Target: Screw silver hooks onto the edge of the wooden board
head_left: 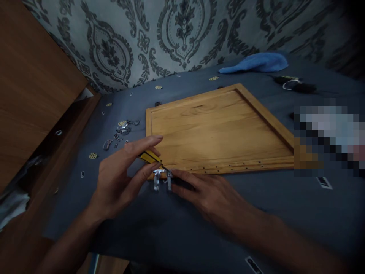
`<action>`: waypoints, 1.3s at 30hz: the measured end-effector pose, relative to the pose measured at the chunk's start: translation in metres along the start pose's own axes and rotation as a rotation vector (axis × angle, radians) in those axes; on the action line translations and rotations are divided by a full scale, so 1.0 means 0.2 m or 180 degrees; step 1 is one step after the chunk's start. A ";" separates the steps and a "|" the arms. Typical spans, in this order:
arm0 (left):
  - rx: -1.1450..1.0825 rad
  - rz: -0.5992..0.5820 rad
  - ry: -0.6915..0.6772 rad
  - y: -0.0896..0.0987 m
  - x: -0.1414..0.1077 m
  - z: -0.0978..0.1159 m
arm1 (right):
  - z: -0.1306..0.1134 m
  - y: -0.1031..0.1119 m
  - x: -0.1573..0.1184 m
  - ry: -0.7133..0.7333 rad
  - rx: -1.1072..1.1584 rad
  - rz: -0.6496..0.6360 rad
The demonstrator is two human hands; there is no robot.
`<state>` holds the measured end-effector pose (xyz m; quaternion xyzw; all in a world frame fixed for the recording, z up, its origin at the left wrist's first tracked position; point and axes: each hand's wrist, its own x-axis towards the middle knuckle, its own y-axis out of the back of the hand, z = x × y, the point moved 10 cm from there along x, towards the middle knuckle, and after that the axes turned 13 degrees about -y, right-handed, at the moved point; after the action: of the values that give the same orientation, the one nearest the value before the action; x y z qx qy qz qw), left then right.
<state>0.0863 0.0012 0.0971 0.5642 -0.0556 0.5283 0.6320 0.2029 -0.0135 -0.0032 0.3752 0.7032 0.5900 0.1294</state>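
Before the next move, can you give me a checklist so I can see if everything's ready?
1. Yellow tool held in the left hand: ok.
2. Right hand at the metal fitting nearer to it: ok, its fingertips are right there.
3. That fitting fastened tight: cannot tell, too small to see.
4. Wooden board lying on the dark sheet: ok.
5. Loose metal parts tidied into a container: not ok, they lie scattered on the sheet.
6. Blue cloth off the board: ok.
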 end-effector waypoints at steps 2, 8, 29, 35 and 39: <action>-0.0077 -0.0056 0.0016 -0.01 0.00 -0.01 | 0.00 0.00 0.00 -0.0009 -0.0009 -0.0033; -0.0213 -0.0019 0.0062 0.01 0.01 0.00 | 0.00 0.02 0.00 0.0040 0.0134 0.0135; 0.0181 0.0204 0.0412 0.06 -0.03 -0.09 | 0.00 0.02 -0.01 0.0039 0.0204 0.0193; 0.0081 0.0199 0.0401 0.05 -0.03 -0.09 | 0.00 0.02 -0.01 0.0072 0.0193 0.0245; -0.0001 0.0173 0.0409 0.04 -0.03 -0.09 | 0.00 0.02 -0.01 0.0061 0.0225 0.0146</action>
<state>0.0689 0.0098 0.0915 0.5273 -0.0302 0.5804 0.6198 0.2049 -0.0142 -0.0003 0.3899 0.7160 0.5712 0.0958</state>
